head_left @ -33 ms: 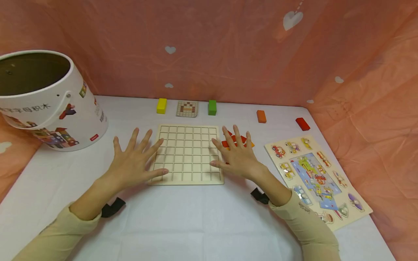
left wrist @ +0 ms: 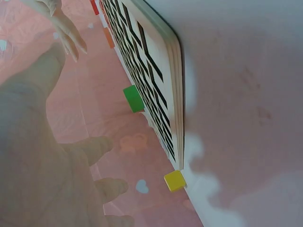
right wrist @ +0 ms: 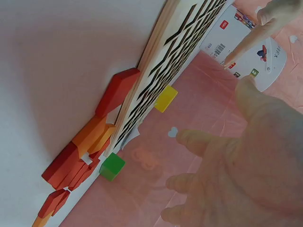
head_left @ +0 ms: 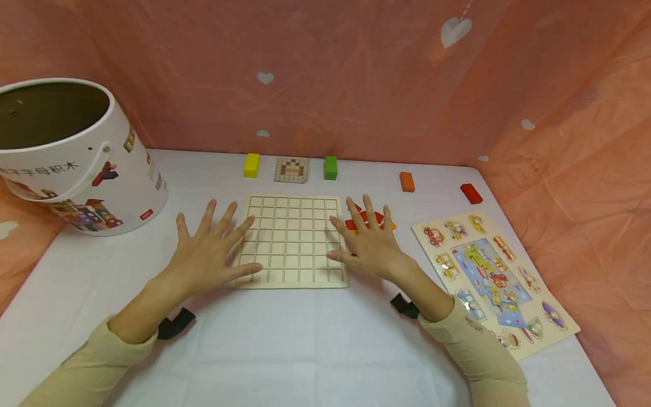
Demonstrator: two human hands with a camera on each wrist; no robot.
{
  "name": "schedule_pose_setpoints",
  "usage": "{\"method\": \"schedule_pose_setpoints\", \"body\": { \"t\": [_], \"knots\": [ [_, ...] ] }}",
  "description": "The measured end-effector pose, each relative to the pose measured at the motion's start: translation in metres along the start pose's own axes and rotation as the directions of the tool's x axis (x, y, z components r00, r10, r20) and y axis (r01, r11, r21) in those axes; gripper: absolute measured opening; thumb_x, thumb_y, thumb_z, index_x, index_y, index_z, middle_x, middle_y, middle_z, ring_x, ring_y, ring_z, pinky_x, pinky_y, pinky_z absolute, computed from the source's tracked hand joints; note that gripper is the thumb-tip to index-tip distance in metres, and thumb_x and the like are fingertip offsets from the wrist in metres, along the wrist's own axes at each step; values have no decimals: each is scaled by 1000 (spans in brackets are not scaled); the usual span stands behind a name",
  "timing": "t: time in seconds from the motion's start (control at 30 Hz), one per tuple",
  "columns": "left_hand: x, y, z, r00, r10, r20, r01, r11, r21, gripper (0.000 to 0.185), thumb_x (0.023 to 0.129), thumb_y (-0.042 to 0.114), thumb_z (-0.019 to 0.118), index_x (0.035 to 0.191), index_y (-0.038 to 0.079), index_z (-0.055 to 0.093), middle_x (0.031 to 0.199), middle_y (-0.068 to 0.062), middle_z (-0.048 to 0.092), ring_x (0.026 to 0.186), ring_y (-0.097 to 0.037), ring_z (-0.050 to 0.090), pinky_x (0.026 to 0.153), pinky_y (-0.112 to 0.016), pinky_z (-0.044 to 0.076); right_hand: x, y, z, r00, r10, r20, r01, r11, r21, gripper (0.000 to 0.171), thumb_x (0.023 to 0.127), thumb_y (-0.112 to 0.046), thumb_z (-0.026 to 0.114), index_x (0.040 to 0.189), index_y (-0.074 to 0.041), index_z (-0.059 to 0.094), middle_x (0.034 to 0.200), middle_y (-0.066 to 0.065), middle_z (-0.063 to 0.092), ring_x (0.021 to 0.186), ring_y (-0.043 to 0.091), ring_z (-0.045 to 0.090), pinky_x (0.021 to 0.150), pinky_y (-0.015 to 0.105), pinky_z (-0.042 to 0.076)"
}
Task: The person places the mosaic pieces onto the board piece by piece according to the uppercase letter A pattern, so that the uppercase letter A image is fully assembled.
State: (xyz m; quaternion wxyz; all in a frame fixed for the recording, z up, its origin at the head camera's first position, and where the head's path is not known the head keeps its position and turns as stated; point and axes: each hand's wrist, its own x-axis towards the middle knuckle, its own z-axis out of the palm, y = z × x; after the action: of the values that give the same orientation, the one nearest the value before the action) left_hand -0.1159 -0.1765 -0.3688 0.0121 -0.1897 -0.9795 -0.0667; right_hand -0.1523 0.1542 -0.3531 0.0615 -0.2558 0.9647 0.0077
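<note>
Lying flat on the white tabletop (head_left: 305,339), the wooden grid board (head_left: 291,240) sits in the middle, with one hand on each side of it. The left hand (head_left: 205,254) has its fingers spread wide and straight, and its thumb and first finger rest on the left edge of the board. The right hand (head_left: 368,240) is spread wide too, with its thumb on the right edge of the board. It holds nothing. Its fingers lie over some red and orange blocks (right wrist: 90,151) that sit just beside the board. Behind the board, near the pink cloth wall (head_left: 356,85), stand a yellow block (head_left: 251,165), a small picture card (head_left: 291,169) and a green block (head_left: 330,168). An orange block (head_left: 407,181) and a red block (head_left: 471,193) lie farther right. A big white bucket (head_left: 76,164) stands at the far left. A puzzle board with little cars (head_left: 490,280) lies at the right.
</note>
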Motion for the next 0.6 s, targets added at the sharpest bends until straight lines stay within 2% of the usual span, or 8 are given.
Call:
{"method": "schedule_pose_setpoints", "body": {
  "t": [0.17, 0.23, 0.3, 0.37, 0.47, 0.57, 0.6],
  "knots": [
    [1, -1, 0, 999, -3, 34, 3, 1000, -29, 99, 82, 79, 55, 159, 21, 27, 165, -19, 11, 148, -48, 1, 98, -83, -2, 0, 6, -1, 1000, 20, 15, -20, 1000, 18, 79, 96, -68, 43, 160, -26, 22, 166, 15, -6, 148, 42, -16, 110, 70, -6],
    [2, -4, 1, 999, 6, 53, -4, 999, -53, 99, 83, 78, 55, 159, 21, 25, 165, -19, 10, 148, -49, 4, 99, -82, 3, 2, 17, -1, 999, 35, 19, -37, 995, 90, 78, 98, -64, 44, 160, -25, 20, 167, 15, -5, 149, 43, -14, 110, 70, -7],
    [3, -9, 3, 997, 32, 66, -27, 996, -85, 99, 84, 74, 58, 160, 20, 24, 165, -19, 11, 147, -49, 11, 100, -80, 13, 6, 32, -1, 998, 57, 3, -57, 976, 208, 76, 100, -58, 47, 160, -21, 21, 166, 16, 1, 149, 44, -8, 110, 70, -4],
    [4, -16, 6, 995, 74, 66, -64, 987, -147, 96, 85, 65, 66, 158, 16, 27, 163, -20, 17, 143, -49, 21, 100, -76, 23, 10, 50, 0, 997, 63, -37, -45, 932, 360, 71, 102, -45, 53, 158, -11, 26, 164, 21, 13, 149, 46, 5, 113, 67, 3],
    [6, -27, 12, 988, 146, 57, -126, 956, -267, 89, 84, 48, 77, 154, 10, 37, 157, -23, 30, 137, -48, 33, 98, -70, 33, 16, 77, 4, 994, 75, -83, -15, 825, 566, 59, 101, -22, 60, 151, 2, 37, 155, 27, 33, 144, 45, 25, 113, 64, 18],
    [8, -33, 18, 981, 191, 39, -163, 912, -378, 78, 81, 36, 83, 145, 7, 50, 150, -23, 40, 133, -45, 38, 101, -67, 34, 19, 96, 8, 992, 101, -76, -22, 732, 681, 48, 98, -6, 61, 142, 8, 47, 146, 27, 46, 138, 43, 38, 110, 59, 30],
    [8, -34, 20, 978, 206, 34, -176, 900, -398, 74, 81, 34, 84, 142, 6, 53, 149, -23, 41, 133, -45, 39, 101, -66, 34, 20, 100, 10, 991, 113, -70, -32, 717, 697, 45, 98, -3, 61, 139, 8, 50, 143, 27, 49, 136, 42, 40, 110, 58, 31]
  ]
}}
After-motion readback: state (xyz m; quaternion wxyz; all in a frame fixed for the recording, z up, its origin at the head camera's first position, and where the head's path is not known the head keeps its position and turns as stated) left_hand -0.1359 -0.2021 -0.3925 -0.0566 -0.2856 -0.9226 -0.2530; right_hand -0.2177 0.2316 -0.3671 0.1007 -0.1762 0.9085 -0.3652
